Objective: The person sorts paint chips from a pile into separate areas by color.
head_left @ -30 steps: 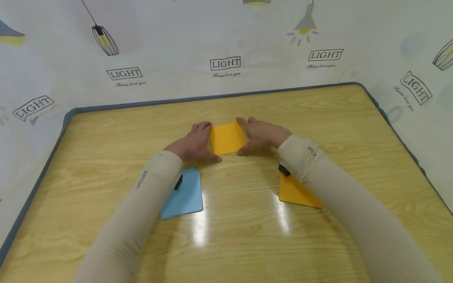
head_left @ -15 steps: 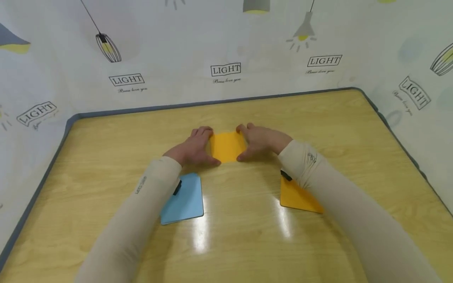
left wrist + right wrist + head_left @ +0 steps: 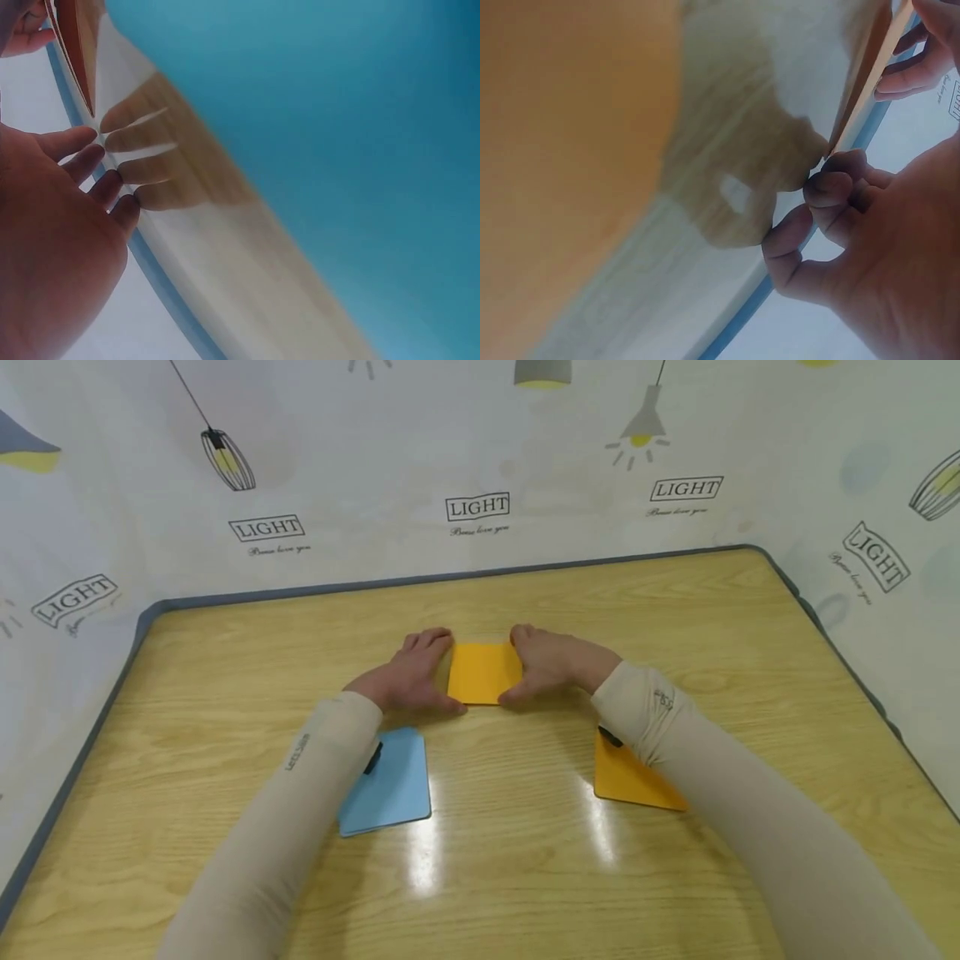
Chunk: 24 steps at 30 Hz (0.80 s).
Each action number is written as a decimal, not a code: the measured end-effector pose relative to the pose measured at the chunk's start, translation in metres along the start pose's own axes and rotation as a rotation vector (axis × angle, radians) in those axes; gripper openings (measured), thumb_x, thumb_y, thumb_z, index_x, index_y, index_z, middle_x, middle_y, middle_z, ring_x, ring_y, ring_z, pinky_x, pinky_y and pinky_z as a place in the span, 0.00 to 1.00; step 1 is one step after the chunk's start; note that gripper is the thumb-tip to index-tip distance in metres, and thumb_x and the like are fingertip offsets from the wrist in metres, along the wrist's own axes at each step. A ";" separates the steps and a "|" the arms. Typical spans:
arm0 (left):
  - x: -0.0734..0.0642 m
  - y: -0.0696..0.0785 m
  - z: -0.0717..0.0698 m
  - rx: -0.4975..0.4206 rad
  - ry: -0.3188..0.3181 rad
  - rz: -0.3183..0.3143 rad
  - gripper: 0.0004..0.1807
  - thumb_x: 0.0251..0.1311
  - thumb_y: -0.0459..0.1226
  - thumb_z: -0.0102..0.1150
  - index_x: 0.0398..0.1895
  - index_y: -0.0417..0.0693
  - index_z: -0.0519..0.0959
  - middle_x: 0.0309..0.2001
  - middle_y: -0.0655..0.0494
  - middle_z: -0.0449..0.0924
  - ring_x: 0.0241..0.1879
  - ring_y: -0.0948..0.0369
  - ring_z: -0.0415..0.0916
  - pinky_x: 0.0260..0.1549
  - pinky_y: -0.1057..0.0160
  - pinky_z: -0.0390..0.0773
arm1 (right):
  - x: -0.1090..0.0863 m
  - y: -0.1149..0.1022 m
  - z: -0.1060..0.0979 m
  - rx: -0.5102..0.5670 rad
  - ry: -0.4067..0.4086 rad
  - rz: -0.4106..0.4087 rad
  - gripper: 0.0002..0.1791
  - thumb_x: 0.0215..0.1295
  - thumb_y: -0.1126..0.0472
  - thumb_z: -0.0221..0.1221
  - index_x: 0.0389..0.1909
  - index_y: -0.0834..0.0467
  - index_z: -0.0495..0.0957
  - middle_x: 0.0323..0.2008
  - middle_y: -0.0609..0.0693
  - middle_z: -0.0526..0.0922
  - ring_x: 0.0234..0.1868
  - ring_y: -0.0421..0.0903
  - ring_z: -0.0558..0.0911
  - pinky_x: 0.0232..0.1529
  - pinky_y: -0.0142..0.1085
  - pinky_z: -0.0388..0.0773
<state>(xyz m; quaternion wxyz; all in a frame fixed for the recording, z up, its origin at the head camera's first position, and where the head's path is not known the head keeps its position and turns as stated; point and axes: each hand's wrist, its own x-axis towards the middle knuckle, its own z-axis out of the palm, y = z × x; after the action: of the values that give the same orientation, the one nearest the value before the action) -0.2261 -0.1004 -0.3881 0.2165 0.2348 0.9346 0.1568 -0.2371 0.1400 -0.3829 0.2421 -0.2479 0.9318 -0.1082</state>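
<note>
An orange card (image 3: 486, 674) lies between my two hands toward the back of the wooden table. My left hand (image 3: 412, 677) holds its left side, thumb at the near corner and index finger at the far one. The right hand (image 3: 551, 662) does the same along the right side. In the left wrist view the fingers (image 3: 112, 180) reach out fairly straight, the index tip right at the card's corner. Seen from the right wrist, the fingers (image 3: 829, 187) are bent, a tip touching the card's edge (image 3: 874, 79).
A blue card (image 3: 393, 785), apparently with another beneath, lies under my left forearm. Partly covered by my right forearm is another orange card (image 3: 630, 772). Printed cloth walls (image 3: 375, 468) enclose the table (image 3: 517, 860) at the back and sides.
The head view has tilted up slightly, so everything sits lower in it. The card looked slightly bowed half a second ago and looks flatter now; its right edge shows more cleanly beside my right hand.
</note>
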 end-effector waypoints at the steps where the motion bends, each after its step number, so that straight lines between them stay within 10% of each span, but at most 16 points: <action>1: 0.001 0.000 0.000 -0.001 -0.002 -0.002 0.59 0.49 0.57 0.71 0.77 0.41 0.49 0.77 0.50 0.40 0.72 0.50 0.40 0.68 0.48 0.51 | 0.000 0.000 0.001 0.003 -0.002 0.005 0.57 0.51 0.32 0.64 0.68 0.67 0.53 0.61 0.63 0.67 0.53 0.53 0.73 0.59 0.45 0.70; 24: 0.001 -0.001 0.002 -0.110 0.056 0.029 0.46 0.47 0.47 0.77 0.64 0.43 0.59 0.69 0.47 0.54 0.69 0.48 0.45 0.68 0.51 0.49 | -0.005 0.005 0.005 0.051 0.025 -0.030 0.56 0.50 0.32 0.66 0.66 0.65 0.54 0.61 0.63 0.67 0.54 0.54 0.72 0.59 0.47 0.69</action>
<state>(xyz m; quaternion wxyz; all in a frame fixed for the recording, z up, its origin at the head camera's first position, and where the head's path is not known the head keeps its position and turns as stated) -0.2264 -0.1002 -0.3911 0.2008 0.2316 0.9266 0.2177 -0.2323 0.1462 -0.3867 0.2352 -0.2542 0.9278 -0.1388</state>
